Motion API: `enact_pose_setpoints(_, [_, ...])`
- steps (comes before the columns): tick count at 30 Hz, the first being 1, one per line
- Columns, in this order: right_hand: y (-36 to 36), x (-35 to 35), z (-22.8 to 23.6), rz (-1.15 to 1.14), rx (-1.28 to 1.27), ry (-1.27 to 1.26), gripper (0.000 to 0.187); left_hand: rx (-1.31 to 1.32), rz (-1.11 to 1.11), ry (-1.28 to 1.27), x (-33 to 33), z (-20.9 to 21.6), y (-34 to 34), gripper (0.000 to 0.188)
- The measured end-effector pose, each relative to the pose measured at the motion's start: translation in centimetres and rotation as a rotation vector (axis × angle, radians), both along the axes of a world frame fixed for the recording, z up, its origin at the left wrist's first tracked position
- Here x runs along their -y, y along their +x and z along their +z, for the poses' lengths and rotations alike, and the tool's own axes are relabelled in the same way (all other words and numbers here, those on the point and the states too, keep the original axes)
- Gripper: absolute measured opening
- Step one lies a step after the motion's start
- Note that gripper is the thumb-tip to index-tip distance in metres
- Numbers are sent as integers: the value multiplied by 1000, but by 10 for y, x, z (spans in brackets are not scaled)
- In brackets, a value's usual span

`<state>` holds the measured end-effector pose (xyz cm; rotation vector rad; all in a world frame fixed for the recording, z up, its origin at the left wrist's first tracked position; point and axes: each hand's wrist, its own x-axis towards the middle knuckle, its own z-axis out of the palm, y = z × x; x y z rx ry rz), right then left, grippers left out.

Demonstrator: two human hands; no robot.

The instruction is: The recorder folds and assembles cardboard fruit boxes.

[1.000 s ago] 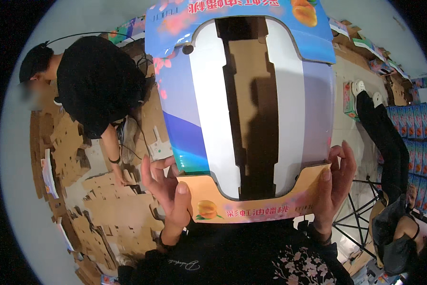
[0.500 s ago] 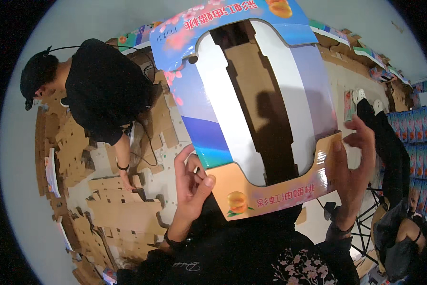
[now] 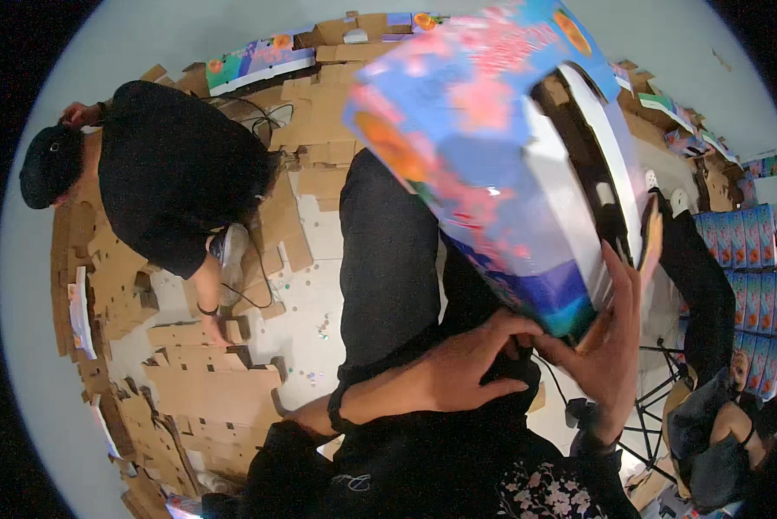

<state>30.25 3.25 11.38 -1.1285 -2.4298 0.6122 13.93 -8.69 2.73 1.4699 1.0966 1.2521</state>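
Note:
A glossy printed cardboard box (image 3: 483, 164) with blue, pink blossom and peach artwork is raised in front of me, tilted and blurred by motion. Its cut-out top shows white flaps and a dark gap. My right hand (image 3: 600, 355) grips its lower end, thumb on the near side and fingers along the edge. Just below the bottom corner, my left hand (image 3: 466, 368) has its thumb and fingers apart. Its fingertips come up to that corner; whether they touch is hard to tell.
To the left a person in black (image 3: 176, 173) bends over flattened brown cardboard (image 3: 215, 389) on the floor. Stacked printed boxes (image 3: 756, 294) stand at the right, near another seated person (image 3: 717, 424) and a black wire stand (image 3: 656, 398). More cardboard lines the far wall.
The box has turned, swinging its printed side toward me and its open top to the right. My left hand has left its near left edge and moved right, below the corner.

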Motion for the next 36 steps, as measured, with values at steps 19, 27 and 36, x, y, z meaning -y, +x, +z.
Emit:
enact_pose_setpoints(19, [215, -127, -410, -730, 444, -125, 88, -204, 198, -23, -24, -16, -64, 47])
enact_pose_setpoints(27, [109, -239, -447, -383, 109, 137, 64, -323, 203, 3, -32, -21, -56, 45])
enact_pose_setpoints(36, [-71, -277, -427, -238, 33, -194, 75, -387, 206, 116, -34, -25, -54, 47])
